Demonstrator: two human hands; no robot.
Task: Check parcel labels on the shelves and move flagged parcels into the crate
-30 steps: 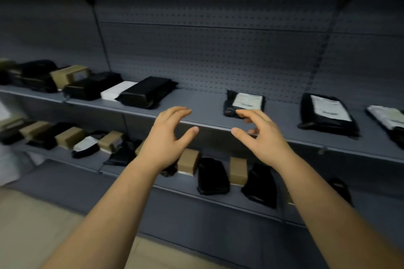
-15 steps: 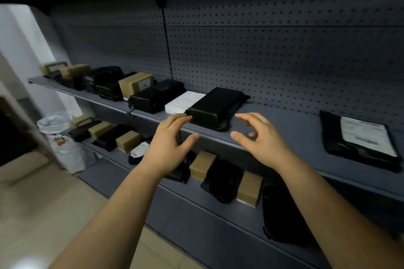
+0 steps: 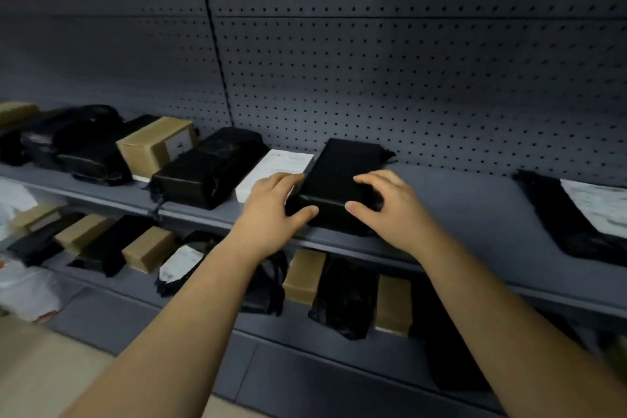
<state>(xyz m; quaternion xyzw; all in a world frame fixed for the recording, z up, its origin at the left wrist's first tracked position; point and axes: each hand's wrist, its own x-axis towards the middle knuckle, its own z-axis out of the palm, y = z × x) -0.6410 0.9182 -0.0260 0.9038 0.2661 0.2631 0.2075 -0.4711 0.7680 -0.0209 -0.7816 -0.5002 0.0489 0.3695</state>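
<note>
Far left: white plastic bag (image 3: pixel 23 285) down by the floor, blurred.

Upper shelf (image 3: pixel 475 200), left end: a heap of black poly bags (image 3: pixel 78 142), then a brown carton (image 3: pixel 152 146) with a small label on its near end, print too small to read. Next right is a black film-wrapped bundle (image 3: pixel 207 173), then a white box (image 3: pixel 274 166) lying flat, printing on top, unreadable.

Lower shelf (image 3: pixel 129 283), same stretch: tan boxes (image 3: pixel 149 248) alternating with black bags, plus one black bag with a white label (image 3: pixel 179 261) facing up.

My left hand (image 3: pixel 271 214): fingers run along the left side of the black wrapped parcel (image 3: pixel 342 176), slotted between it and the white box, thumb on the near end face. So it's clamped round the near-left corner.

The parcel lies flat on the upper shelf, long axis running near to far, far end close to the pegboard back panel (image 3: pixel 407 78), just beside the white box. Its top face reads as plain black wrap.

My right hand (image 3: pixel 390 204): fingers curled onto the parcel's top near its right edge, thumb pressed on the near end face. It's pinching the near-right corner.

Below my wrists: two more tan boxes with a black bag (image 3: pixel 342 299) between them.

Far right, upper shelf: a flat black mailer (image 3: pixel 549 210), well apart from my parcel, big white label up, text blurred.
</note>
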